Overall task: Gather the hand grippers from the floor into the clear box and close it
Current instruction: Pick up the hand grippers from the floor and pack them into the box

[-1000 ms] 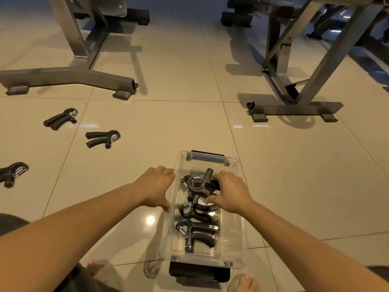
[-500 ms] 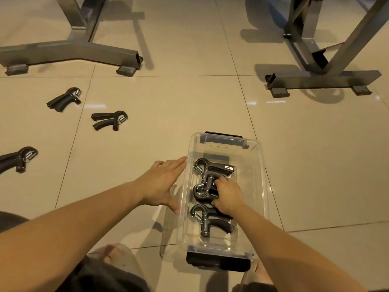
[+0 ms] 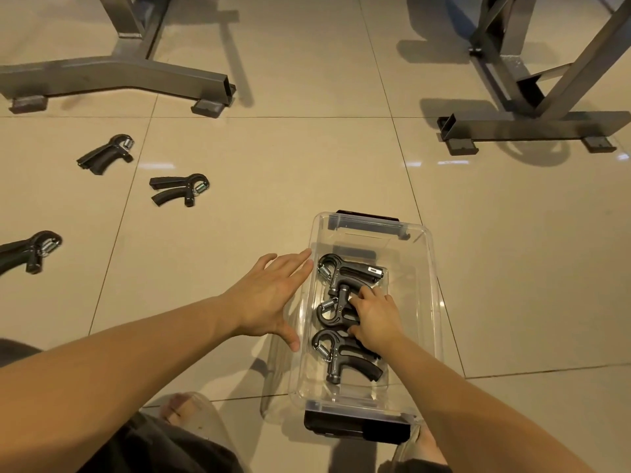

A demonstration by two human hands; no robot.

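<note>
The clear box [image 3: 434,302] stands open on the tiled floor in front of me, with a black latch at each end. Three black hand grippers lie inside it: a far one [image 3: 351,269], a middle one [image 3: 329,312] and a near one [image 3: 345,365]. My right hand [image 3: 379,319] is down in the box, fingers and thumb curled round the middle gripper's handles. My left hand [image 3: 269,295] lies flat with straight fingers against the box's left wall. Three more grippers lie on the floor to the left [image 3: 179,189], [image 3: 106,155], [image 3: 30,252].
Grey metal frames of gym equipment stand at the back left [image 3: 136,73] and back right [image 3: 532,128]. My foot in a clear sandal [image 3: 184,414] is beside the box's near left corner. A clear plastic piece [image 3: 273,397] sticks out from under the box.
My right hand has lowered a gripper into the box and now settles it in the middle. My left hand went from curled to flat against the box wall. My view tilted down.
</note>
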